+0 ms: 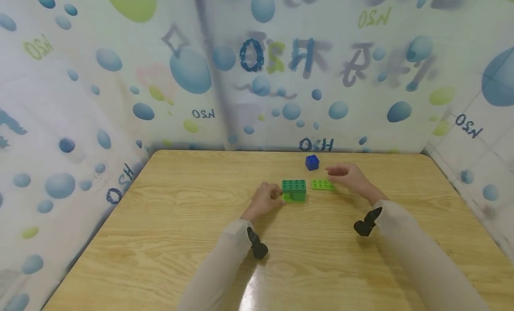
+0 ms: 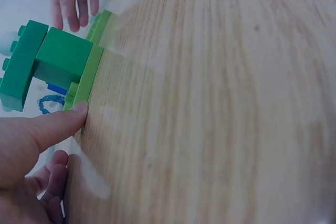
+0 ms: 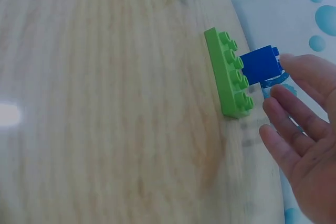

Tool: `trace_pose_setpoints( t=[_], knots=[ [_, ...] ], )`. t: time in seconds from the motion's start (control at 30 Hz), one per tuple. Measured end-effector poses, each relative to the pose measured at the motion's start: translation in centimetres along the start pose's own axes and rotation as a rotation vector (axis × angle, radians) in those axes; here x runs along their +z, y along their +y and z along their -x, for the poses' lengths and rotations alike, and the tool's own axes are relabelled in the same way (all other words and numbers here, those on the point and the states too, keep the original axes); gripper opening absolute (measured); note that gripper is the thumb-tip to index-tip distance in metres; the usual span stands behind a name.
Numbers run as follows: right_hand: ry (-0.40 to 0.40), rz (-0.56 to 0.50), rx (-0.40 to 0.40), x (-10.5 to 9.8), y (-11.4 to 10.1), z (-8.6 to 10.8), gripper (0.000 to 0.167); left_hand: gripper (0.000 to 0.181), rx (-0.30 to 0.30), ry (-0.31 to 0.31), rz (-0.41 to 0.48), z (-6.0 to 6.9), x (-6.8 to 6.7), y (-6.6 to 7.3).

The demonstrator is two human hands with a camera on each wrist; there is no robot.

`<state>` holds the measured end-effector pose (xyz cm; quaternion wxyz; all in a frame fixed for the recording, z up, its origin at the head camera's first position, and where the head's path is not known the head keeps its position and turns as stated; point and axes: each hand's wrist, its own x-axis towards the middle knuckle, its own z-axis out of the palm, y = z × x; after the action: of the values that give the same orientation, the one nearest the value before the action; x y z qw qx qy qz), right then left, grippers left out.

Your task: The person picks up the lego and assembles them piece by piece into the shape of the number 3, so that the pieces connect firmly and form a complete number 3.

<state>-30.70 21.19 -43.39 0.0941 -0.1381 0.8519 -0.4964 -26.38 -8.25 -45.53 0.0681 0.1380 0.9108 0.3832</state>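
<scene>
Loosely apart, right grip [image 1: 350, 176] near lime brick [image 1: 321, 185]; left grip [image 1: 265, 198] against stack [image 1: 294, 187], closure unclear.

The head view looked forward and down from six o'clock over the pale wooden tabletop [image 1: 168, 221]; both closer wrist views shared a separate lime-green studded brick [image 3: 226, 77].

The table [image 1: 160, 230] is wood-grained. Directly on it lie a blue block [image 1: 312, 163] near the far edge, a lime plate [image 1: 321, 184] and, beside that, a lime base [image 1: 287, 197] under green bricks [image 1: 294, 186].
</scene>
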Motion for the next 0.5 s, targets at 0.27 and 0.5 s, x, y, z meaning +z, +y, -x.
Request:
trace_pose_setpoints(
  t=[0.27,0.5],
  knots=[
    [0.007,-0.017,0.048,-0.1,-0.5,-2.6,0.047,0.03,0.035,0.006,0.004,-0.1,0.1,-0.4],
    [0.039,-0.014,0.036,0.2,-1.2,-4.1,0.047,0.029,0.03,0.016,-0.017,-0.1,0.2,-0.3]
  ],
)
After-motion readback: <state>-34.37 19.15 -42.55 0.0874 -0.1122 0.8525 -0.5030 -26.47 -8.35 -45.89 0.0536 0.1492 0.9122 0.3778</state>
